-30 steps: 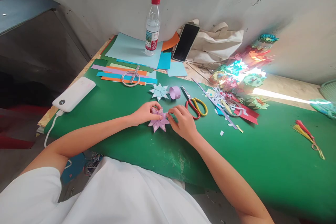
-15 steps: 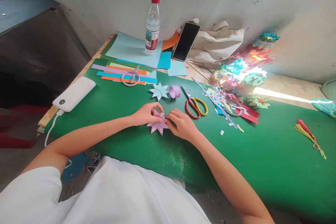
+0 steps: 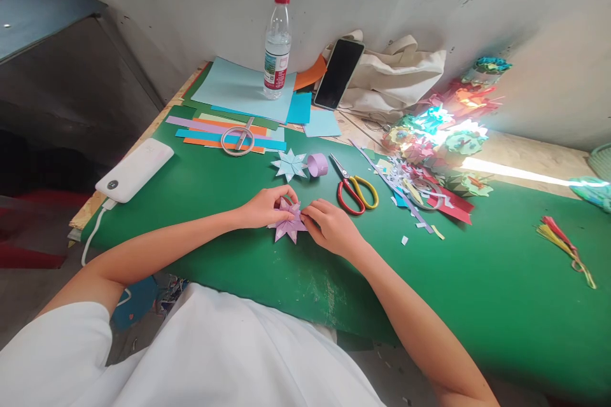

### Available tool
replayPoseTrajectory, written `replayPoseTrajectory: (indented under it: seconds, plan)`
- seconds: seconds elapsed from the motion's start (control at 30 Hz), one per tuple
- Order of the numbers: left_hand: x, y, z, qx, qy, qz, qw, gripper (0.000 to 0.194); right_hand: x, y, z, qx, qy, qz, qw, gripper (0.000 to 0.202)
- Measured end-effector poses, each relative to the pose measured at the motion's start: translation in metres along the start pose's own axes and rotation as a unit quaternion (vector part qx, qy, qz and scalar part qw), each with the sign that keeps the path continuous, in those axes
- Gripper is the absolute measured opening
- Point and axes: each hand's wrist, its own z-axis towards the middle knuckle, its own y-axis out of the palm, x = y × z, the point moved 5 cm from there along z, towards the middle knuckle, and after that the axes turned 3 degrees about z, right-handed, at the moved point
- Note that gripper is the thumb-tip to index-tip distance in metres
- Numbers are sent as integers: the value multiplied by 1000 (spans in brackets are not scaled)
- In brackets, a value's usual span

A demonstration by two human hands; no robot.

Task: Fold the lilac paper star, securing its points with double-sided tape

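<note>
A purple folded paper star (image 3: 286,231) with several points is held low over the green tabletop, close to my body. My left hand (image 3: 265,206) pinches it from the left, thumb lying across its upper face. At its right edge, my right hand (image 3: 329,224) grips a point between thumb and curled fingers. Just beyond my hands lie a light blue paper star (image 3: 289,166) and a rolled purple paper ring (image 3: 317,165). Scissors (image 3: 356,189) with one red and one yellow handle rest beyond my right hand, blades partly apart.
Paper strips (image 3: 205,133) with a tape roll (image 3: 237,140) lie at the back left, near a water bottle (image 3: 277,51) on paper sheets. A phone (image 3: 339,74) leans on a cloth bag (image 3: 396,76). A power bank (image 3: 135,168) is left; paper scraps (image 3: 405,181) and tassels (image 3: 566,248) are right.
Both hands keep their hold on the purple star with barely any movement. The view has shifted very slightly.
</note>
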Motion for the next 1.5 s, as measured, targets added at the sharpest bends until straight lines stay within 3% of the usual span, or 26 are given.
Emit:
replayPoseTrajectory:
  seconds: [0.33,0.97,1.13,1.33,1.5]
  plan:
    - [-1,3,0,15,-9,4,1000,27,-8,4,-2,22,12,-81,996,31]
    - [-4,1,2,12,3,-3,1000,30,1,-3,0,47,42,-56,996,24]
    - [-4,0,2,17,5,-7,1000,28,46,-39,-7,106,138,-75,982,23]
    - [-3,-2,2,26,7,-15,1000,24,132,-97,-44,186,331,-170,909,26]
    - [-5,-3,2,37,1,-22,999,22,170,-100,-72,142,417,-193,877,25]
